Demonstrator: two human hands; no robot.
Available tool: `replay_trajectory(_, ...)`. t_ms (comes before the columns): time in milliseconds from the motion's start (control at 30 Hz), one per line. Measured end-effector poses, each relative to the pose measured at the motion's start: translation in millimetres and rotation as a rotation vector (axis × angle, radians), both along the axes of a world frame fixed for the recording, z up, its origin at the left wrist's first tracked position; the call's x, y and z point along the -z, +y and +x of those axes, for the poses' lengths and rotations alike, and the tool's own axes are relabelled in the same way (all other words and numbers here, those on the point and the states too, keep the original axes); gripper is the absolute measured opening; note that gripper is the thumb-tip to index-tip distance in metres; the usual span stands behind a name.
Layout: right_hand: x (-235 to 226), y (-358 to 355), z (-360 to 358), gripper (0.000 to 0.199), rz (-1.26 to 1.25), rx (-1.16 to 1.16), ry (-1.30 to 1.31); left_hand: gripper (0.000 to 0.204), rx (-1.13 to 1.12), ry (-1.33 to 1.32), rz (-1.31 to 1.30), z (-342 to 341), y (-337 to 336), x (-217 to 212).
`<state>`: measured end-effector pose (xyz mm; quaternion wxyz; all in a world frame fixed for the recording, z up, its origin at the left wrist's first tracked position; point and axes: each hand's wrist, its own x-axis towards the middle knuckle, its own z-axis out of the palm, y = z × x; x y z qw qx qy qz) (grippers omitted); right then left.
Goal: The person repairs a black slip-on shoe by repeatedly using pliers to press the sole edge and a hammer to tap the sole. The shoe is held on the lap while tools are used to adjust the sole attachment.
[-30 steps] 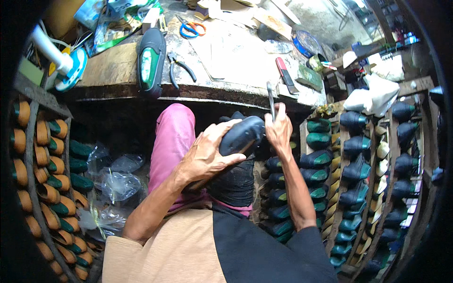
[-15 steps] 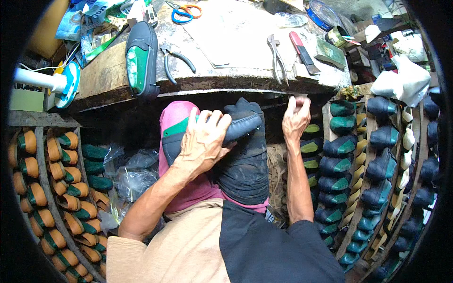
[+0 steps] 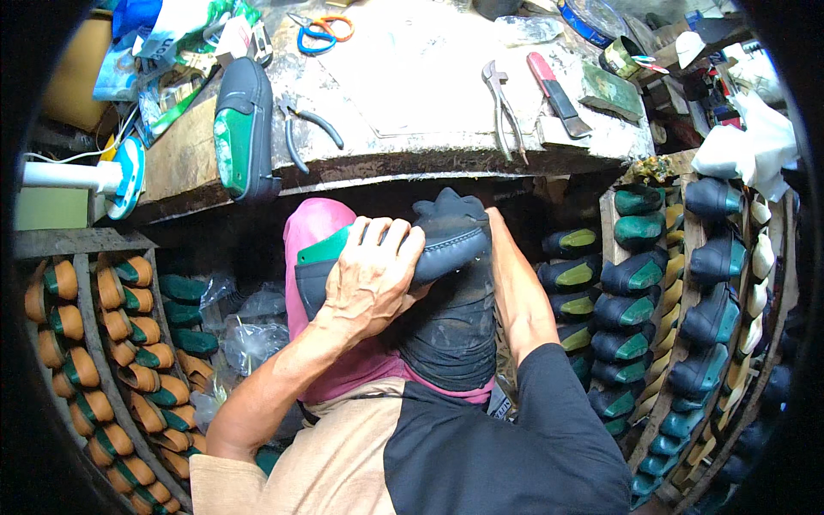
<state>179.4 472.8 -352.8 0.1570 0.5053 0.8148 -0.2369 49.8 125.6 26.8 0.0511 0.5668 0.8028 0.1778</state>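
Across my lap lies a black shoe upper (image 3: pixel 448 256) with a stitched seam, stretched over a green shoe last (image 3: pixel 324 250). My left hand (image 3: pixel 374 273) grips it from above, fingers wrapped over its middle. The toe end rests over my knee, which is covered in dark cloth (image 3: pixel 446 322); pink cloth (image 3: pixel 316 225) covers the other. My right forearm (image 3: pixel 522 287) reaches forward beside that dark knee, close to the shoe's toe. Its hand is hidden beyond the knee and the toe, so its fingers do not show.
On the worn bench (image 3: pixel 403 77) ahead lie another lasted black shoe (image 3: pixel 246 129), pliers (image 3: pixel 302 133), pincers (image 3: pixel 505 112), a red-handled blade tool (image 3: pixel 558 96), scissors (image 3: pixel 319 33) and a green block (image 3: pixel 611 90). Racks of brown shoes (image 3: pixel 79 369) and black shoes (image 3: pixel 631 309) flank me.
My right hand has gone from the bench's front edge down and leftward, behind the knee by the shoe's toe. My left hand keeps its grip on the shoe. The view has shifted slightly.
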Motion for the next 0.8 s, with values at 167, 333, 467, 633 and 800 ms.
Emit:
replay_trajectory(167,-4,-8,-7,0.041,0.033,-0.026,0.104,0.073,-0.038,0.002,0.054,0,-6,-2)
replay_trajectory(333,-35,-51,86,0.039,0.052,0.021,0.502,0.072,-0.032,0.010,0.065,0,-19,3)
replay_trajectory(467,-108,-111,209,0.039,-0.088,0.152,0.537,0.073,0.056,-0.050,0.061,-6,-22,4)
replay_trajectory(633,-222,-190,282,0.032,-0.255,0.492,0.751,0.075,0.232,0.036,0.206,-8,-15,2)
replay_trajectory(800,-321,-170,224,0.031,-0.138,0.234,0.915,0.084,0.193,-0.063,0.173,-9,-4,3)
